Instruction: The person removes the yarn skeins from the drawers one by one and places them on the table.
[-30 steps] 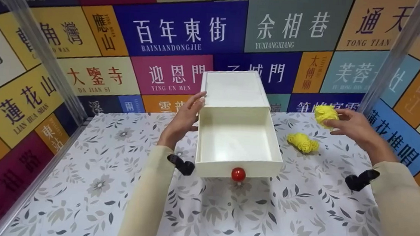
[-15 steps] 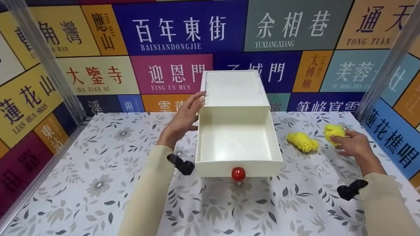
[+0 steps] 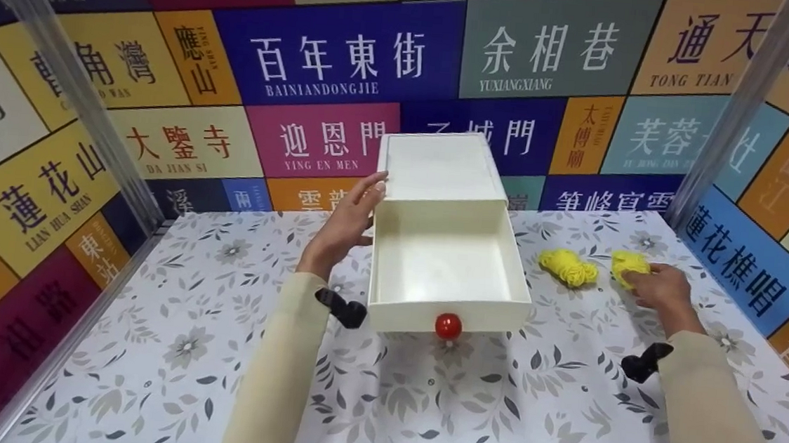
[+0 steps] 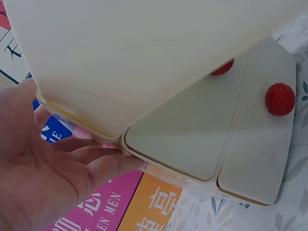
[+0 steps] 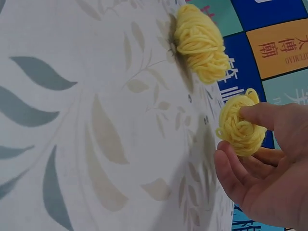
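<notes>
A white drawer box stands with its top drawer pulled out, a red knob on the front. Inside, the drawer holds nothing. My left hand rests along the box's left side; in the left wrist view, the hand has its fingers extended against that side. With thumb and fingers my right hand pinches a yellow yarn ball, close over the table. The right wrist view shows the thumb on this yarn ball. A second yellow yarn skein lies between it and the box.
Below the pulled-out drawer, the left wrist view shows more closed drawer fronts with red knobs. A white tablecloth with grey leaves covers the table. Behind stand sign-printed panels and clear corner posts.
My right hand has brought its yarn ball down and toward me, from behind the other skein to just right of it. The left hand and the drawer box have stayed put.
</notes>
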`<state>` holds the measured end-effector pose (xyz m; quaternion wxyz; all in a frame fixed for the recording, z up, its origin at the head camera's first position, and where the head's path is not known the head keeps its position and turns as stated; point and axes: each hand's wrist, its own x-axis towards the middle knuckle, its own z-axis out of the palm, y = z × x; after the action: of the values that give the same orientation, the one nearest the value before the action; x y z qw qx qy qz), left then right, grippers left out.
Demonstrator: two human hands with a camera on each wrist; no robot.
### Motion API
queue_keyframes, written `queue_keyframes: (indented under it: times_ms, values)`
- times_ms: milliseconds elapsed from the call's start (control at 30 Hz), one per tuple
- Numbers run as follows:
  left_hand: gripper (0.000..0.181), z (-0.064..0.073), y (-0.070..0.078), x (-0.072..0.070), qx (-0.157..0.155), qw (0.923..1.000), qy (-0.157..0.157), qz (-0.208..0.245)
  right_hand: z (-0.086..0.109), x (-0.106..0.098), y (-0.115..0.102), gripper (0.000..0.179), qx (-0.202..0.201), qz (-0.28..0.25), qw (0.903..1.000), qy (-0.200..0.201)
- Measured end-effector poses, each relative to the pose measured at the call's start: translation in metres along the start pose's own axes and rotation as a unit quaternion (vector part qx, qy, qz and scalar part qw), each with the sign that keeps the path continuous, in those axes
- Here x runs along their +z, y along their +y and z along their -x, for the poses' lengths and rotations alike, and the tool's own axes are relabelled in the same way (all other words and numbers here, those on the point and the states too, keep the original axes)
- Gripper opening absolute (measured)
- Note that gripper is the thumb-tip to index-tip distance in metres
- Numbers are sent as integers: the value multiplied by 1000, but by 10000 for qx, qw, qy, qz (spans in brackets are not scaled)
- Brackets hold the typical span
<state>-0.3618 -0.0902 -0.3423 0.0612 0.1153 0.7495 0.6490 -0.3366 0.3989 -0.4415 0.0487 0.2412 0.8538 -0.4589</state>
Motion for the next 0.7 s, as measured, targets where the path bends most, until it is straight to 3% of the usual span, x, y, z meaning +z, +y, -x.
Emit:
queue_keyframes:
  times_ms: [400,700]
  values:
    - [48,1,0,0,-37,10000,21,-28,-2,12,7,80,231,235,9991,272]
    - [49,0,1,-1,3,10000,6,28,2,8,6,83,-13,234,9996,143]
